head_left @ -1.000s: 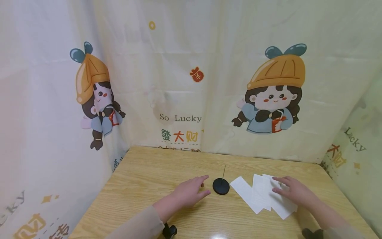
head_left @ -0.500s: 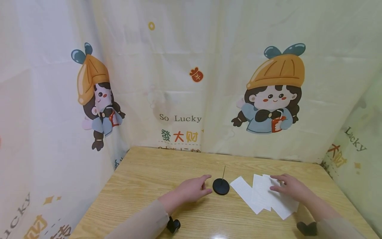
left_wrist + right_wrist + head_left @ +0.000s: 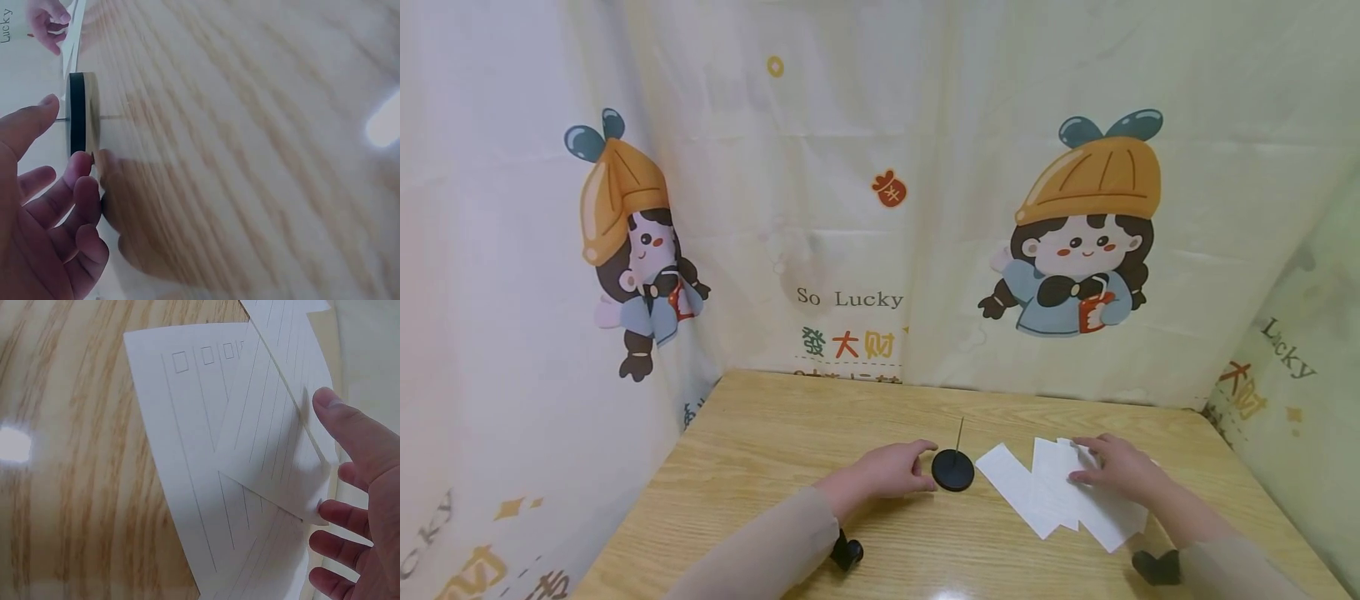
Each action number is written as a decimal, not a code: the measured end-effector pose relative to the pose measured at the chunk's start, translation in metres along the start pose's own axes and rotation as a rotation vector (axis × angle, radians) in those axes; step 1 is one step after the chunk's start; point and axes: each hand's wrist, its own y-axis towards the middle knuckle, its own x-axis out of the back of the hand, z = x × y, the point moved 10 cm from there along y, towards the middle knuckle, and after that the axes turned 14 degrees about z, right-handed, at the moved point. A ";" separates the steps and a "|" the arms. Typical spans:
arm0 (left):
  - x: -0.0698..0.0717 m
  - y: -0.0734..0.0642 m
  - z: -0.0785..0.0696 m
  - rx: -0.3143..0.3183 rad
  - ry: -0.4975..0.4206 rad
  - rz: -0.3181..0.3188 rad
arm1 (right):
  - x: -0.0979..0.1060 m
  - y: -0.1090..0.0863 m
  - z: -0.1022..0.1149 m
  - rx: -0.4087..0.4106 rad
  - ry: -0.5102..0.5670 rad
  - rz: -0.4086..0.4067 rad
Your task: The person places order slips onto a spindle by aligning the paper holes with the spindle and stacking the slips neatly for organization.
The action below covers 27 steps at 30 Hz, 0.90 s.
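Note:
A bill spike point(image 3: 953, 472) with a round black base and a thin upright rod stands on the table. My left hand point(image 3: 887, 472) is just left of it, fingers loosely bent, fingertips right at the base's rim. In the left wrist view, a fingertip overlaps the lower edge of the base point(image 3: 77, 112), and the thumb point(image 3: 37, 122) extends near the rod. Several white paper slips point(image 3: 1015, 492) lie fanned and overlapping to the right. My right hand point(image 3: 1120, 471) is over the rightmost slip, fingers spread and relaxed. Ruled lines and small boxes show on one slip point(image 3: 169, 412) in the right wrist view.
The wooden table point(image 3: 775, 442) meets a printed curtain point(image 3: 850, 208) along its back edge, and more curtain hangs at both sides. Black wrist devices point(image 3: 847, 552) sit under both forearms. A bright light reflection point(image 3: 951, 594) shows at the table's front.
My left hand has moved right, bringing its fingertips to the rim of the spike's base. My right hand has shifted slightly left over the slips. The view has turned a little.

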 end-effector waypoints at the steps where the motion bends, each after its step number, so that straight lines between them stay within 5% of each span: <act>1: 0.000 0.001 0.000 0.002 0.001 -0.002 | 0.000 0.001 0.000 0.000 -0.005 0.006; 15: 0.000 0.017 0.001 0.008 -0.025 -0.023 | -0.001 0.011 0.001 -0.031 -0.079 -0.008; 27: -0.001 0.024 0.003 0.031 -0.033 -0.021 | 0.000 0.017 0.000 -0.011 -0.033 -0.028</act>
